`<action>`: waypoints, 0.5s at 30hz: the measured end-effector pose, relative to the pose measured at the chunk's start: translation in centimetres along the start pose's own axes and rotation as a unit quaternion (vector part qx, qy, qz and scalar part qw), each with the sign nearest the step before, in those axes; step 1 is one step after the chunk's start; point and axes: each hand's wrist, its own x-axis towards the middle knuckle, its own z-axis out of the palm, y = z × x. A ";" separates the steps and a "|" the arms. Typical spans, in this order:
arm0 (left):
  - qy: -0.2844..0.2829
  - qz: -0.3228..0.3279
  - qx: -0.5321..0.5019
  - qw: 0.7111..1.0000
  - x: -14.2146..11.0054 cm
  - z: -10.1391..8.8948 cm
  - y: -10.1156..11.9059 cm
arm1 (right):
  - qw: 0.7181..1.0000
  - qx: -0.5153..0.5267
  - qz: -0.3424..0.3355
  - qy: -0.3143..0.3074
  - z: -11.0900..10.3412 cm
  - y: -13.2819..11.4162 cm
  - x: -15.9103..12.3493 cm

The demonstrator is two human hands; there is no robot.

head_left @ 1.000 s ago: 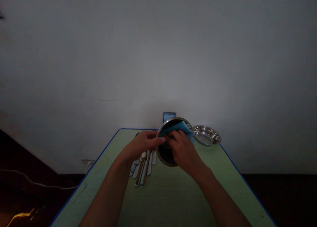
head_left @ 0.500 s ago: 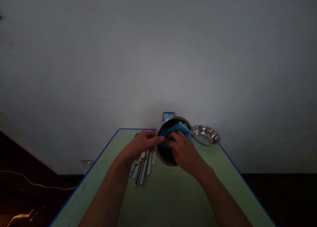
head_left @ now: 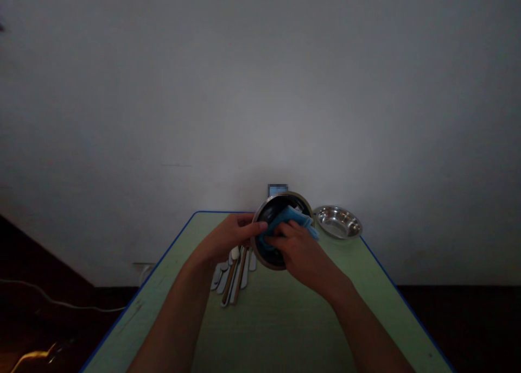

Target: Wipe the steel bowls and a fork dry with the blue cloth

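Near the far end of the pale green surface (head_left: 277, 329) with blue edging: one round metal pot (head_left: 271, 213), dark-interiored, held up and tilted so its mouth faces the viewer. Item in use: a folded blue cloth (head_left: 287, 218), lying across the pot's interior, its end trailing over the right rim. Hands: the right hand (head_left: 301, 251) curls closely over the cloth, pressing it inward; the left hand (head_left: 230, 234) grips the pot's left rim. Much of the interior remains uncovered; its condition cannot be told. Beside the left hand, nearer: a row of cutlery with pale and wooden handles (head_left: 232, 278), lying flat, touched by neither hand. Right of the pot: a shallow stainless-steel bowl (head_left: 337, 222). Beyond: a small blurred blue object (head_left: 278, 190) against a white wall (head_left: 260, 90).
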 end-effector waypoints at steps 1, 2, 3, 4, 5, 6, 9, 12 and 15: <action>0.001 -0.004 -0.002 1.000 0.0 0.0 0.0 | 1.000 0.000 0.001 0.000 0.0 0.0 0.0; 0.001 -0.005 -0.004 1.000 0.0 0.0 0.1 | 1.000 0.001 0.002 -0.002 0.0 0.0 0.0; 0.000 -0.004 -0.006 1.000 0.0 0.0 0.1 | 1.000 0.001 0.003 -0.003 -0.1 0.0 0.0; -0.001 -0.003 -0.008 1.000 0.0 0.1 0.1 | 1.000 0.001 0.004 -0.006 -0.1 -0.1 -0.1; -0.001 0.000 -0.009 1.000 0.0 0.1 0.1 | 1.000 0.000 0.005 -0.007 -0.1 -0.1 -0.1; -0.003 0.003 -0.010 1.000 0.0 0.1 0.1 | 1.000 -0.002 0.005 -0.010 -0.1 -0.1 -0.1; -0.007 0.009 -0.007 1.000 0.0 0.0 0.1 | 1.000 -0.008 0.004 -0.014 -0.2 0.0 -0.1; -0.005 0.013 -0.004 1.000 0.0 -0.1 0.0 | 1.000 -0.011 0.007 -0.019 -0.1 0.0 -0.1; 0.003 0.012 0.011 1.000 0.0 -0.1 0.0 | 0.999 -0.014 0.012 -0.026 -0.1 0.1 -0.1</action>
